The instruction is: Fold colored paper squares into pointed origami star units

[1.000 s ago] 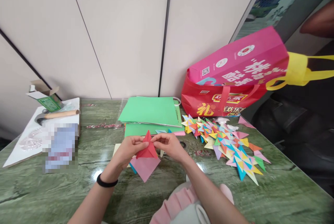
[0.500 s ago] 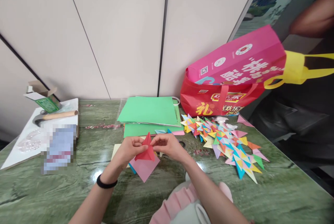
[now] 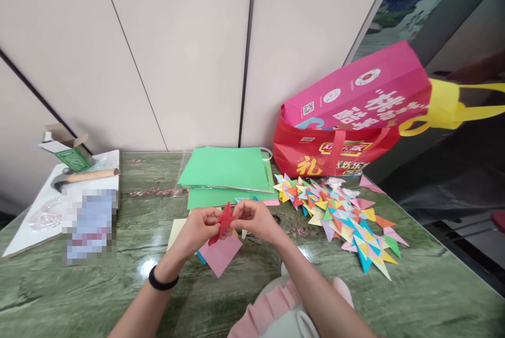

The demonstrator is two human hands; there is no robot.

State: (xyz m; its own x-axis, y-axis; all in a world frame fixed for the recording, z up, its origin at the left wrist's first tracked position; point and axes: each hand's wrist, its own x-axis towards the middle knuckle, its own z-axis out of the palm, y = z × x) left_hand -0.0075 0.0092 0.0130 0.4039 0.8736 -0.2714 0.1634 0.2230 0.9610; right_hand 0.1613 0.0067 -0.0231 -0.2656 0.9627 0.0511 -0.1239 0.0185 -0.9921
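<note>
A piece of folded red origami paper (image 3: 224,224) is pinched between my two hands above the table, now narrow with a point at the top. My left hand (image 3: 202,228) grips it from the left, thumb and fingers closed. From the right, the fingertips of my right hand (image 3: 254,219) close on its edge. Just under the hands lies a pink square of paper (image 3: 221,256), with a bit of blue paper (image 3: 201,258) showing at its left. A cream sheet (image 3: 177,230) is partly hidden behind my left hand.
Green paper sheets (image 3: 224,167) lie at the back. On the right, many colourful folded paper pieces (image 3: 347,217) spread before a red bag (image 3: 307,149) and a pink bag (image 3: 355,85). At left, a wooden-handled tool (image 3: 90,175) and green box (image 3: 73,154) rest on a white board (image 3: 23,233).
The red paper has gone from a wide, spread triangle to a narrower folded shape, tilted between the fingers. A person's arm at the upper right is gone from view.
</note>
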